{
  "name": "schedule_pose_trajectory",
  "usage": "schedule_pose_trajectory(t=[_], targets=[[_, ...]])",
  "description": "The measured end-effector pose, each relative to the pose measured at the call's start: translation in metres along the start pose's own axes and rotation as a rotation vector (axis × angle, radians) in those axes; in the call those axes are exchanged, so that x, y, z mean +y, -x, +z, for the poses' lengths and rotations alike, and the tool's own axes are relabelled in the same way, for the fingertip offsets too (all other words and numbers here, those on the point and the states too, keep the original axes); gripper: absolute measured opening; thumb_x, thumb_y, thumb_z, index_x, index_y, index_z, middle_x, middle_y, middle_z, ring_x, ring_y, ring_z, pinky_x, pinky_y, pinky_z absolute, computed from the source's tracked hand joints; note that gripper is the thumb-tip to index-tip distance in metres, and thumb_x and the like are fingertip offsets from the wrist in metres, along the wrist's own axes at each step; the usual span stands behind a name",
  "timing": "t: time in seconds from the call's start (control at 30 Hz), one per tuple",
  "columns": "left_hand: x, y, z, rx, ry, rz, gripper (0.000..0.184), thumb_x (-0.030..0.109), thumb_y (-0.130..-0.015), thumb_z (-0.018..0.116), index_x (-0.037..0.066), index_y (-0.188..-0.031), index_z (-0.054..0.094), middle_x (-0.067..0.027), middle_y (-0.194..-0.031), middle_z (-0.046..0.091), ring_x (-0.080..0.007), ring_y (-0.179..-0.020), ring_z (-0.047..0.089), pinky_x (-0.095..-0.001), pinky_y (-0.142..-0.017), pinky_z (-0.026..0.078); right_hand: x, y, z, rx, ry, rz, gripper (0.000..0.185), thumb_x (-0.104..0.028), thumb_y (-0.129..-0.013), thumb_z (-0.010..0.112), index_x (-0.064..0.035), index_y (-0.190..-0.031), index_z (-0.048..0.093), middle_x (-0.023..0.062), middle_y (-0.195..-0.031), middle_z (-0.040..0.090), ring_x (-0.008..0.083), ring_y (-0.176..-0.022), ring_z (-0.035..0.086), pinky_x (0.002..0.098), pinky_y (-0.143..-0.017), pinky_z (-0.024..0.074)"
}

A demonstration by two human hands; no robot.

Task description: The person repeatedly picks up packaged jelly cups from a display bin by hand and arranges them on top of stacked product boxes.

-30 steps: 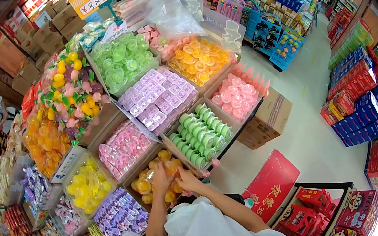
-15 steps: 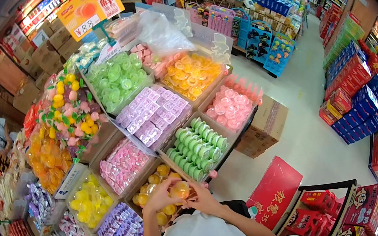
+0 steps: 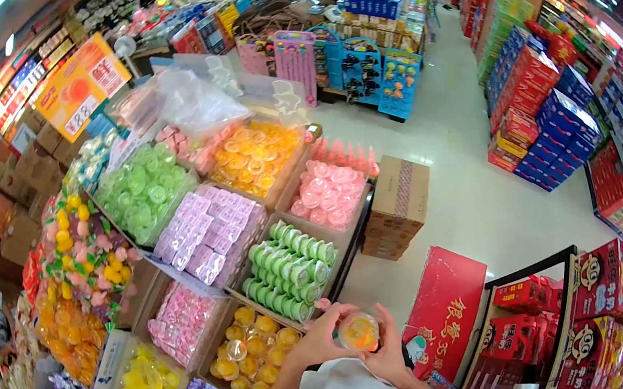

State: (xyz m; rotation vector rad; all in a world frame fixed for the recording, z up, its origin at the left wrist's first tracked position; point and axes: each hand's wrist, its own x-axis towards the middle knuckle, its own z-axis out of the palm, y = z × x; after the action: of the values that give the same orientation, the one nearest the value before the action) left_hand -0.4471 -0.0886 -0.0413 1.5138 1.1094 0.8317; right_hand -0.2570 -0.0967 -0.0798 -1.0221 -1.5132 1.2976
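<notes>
Close in front of my body, my left hand (image 3: 321, 338) and my right hand (image 3: 387, 349) hold a round clear cup (image 3: 359, 332) with orange content between them. The fingers of both hands curve round its sides. Just left of my left hand is a bin of round yellow-orange cups (image 3: 249, 351). Above the hands, green-topped cups (image 3: 290, 267) stand in rows in a neighbouring bin.
Further bins hold purple packs (image 3: 210, 231), pink cups (image 3: 327, 192), orange cups (image 3: 256, 154) and yellow pieces (image 3: 147, 383). A cardboard box (image 3: 397, 197) stands on the floor at the display's right. A red panel (image 3: 448, 307) and a rack of red packages (image 3: 517, 333) are at right.
Both hands have come up out of the yellow-orange bin with a cup and moved right, clear of the bin. The view has turned to the right, so the display sits further left.
</notes>
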Motion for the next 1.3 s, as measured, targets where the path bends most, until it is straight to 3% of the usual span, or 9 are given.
schedule_pose_trajectory(t=[0.1, 0.27, 0.5, 0.7, 1.0, 1.2, 1.3], targets=[[-0.027, -0.012, 0.027, -0.036, 0.29, -0.008, 0.085, 0.028, -0.065, 0.092, 0.004, -0.133, 0.047, -0.0074, -0.128, 0.052, -0.0184, -0.121, 0.05, -0.0346, -0.101, 0.043, -0.018, 0.005, -0.018, 0.064, 0.073, 0.022, 0.091, 0.007, -0.072, 0.074, -0.0036, -0.148, 0.025, 0.0116, -0.112, 0.055, 0.021, -0.103, 0.06, 0.0322, -0.089, 0.0505], [-0.024, -0.033, 0.051, -0.215, 0.412, 0.045, 0.07, 0.008, -0.075, 0.084, 0.005, -0.136, 0.048, -0.0044, -0.128, 0.049, -0.017, -0.123, 0.048, -0.0339, -0.105, 0.04, -0.007, 0.015, -0.044, 0.243, -0.007, 0.05, 0.086, 0.001, -0.072, 0.078, -0.0011, -0.145, 0.031, 0.0131, -0.106, 0.064, 0.0186, -0.096, 0.064, 0.0314, -0.084, 0.0517], [-0.019, -0.059, 0.072, -0.369, 0.353, 0.01, 0.068, 0.013, -0.076, 0.084, 0.004, -0.134, 0.05, -0.0046, -0.126, 0.05, -0.0165, -0.12, 0.049, -0.0321, -0.102, 0.04, -0.016, 0.03, -0.076, 0.291, 0.07, 0.026, 0.078, 0.005, -0.073, 0.076, -0.001, -0.14, 0.036, 0.0117, -0.104, 0.064, 0.0163, -0.094, 0.064, 0.0286, -0.08, 0.052], [0.009, -0.088, 0.097, -0.446, 0.154, 0.118, 0.064, 0.014, -0.077, 0.082, 0.003, -0.132, 0.051, -0.0062, -0.122, 0.053, -0.017, -0.115, 0.051, -0.0304, -0.099, 0.041, -0.017, 0.04, -0.1, 0.405, -0.09, 0.109, 0.078, 0.005, -0.072, 0.076, -0.0005, -0.139, 0.036, 0.0117, -0.104, 0.064, 0.0141, -0.094, 0.063, 0.0275, -0.079, 0.0521], [0.031, -0.129, 0.161, -0.48, 0.232, 0.154, 0.063, 0.014, -0.078, 0.081, 0.003, -0.132, 0.051, -0.0071, -0.126, 0.053, -0.0181, -0.12, 0.051, -0.034, -0.102, 0.043, -0.011, 0.057, -0.166, 0.512, 0.153, 0.001, 0.083, 0.0, -0.07, 0.08, -0.0002, -0.14, 0.035, 0.0169, -0.112, 0.061, 0.024, -0.1, 0.064, 0.0332, -0.084, 0.0522], [0.039, -0.142, 0.208, -0.629, 0.277, 0.049, 0.063, 0.011, -0.078, 0.082, 0.003, -0.132, 0.05, -0.0074, -0.127, 0.051, -0.0193, -0.124, 0.048, -0.0341, -0.107, 0.036, -0.017, 0.08, -0.21, 0.553, 0.248, -0.025, 0.073, -0.001, -0.068, 0.082, 0.0003, -0.132, 0.046, 0.0138, -0.108, 0.059, 0.0208, -0.096, 0.063, 0.0307, -0.082, 0.0507], [0.046, -0.152, 0.229, -0.666, 0.117, 0.15, 0.062, 0.015, -0.08, 0.08, 0.003, -0.133, 0.05, -0.0083, -0.127, 0.051, -0.0201, -0.123, 0.049, -0.0345, -0.107, 0.036, -0.02, 0.092, -0.23, 0.595, 0.148, 0.008, 0.069, -0.001, -0.066, 0.085, 0.0, -0.127, 0.051, 0.0124, -0.113, 0.062, 0.0201, -0.101, 0.065, 0.0315, -0.088, 0.0531]])
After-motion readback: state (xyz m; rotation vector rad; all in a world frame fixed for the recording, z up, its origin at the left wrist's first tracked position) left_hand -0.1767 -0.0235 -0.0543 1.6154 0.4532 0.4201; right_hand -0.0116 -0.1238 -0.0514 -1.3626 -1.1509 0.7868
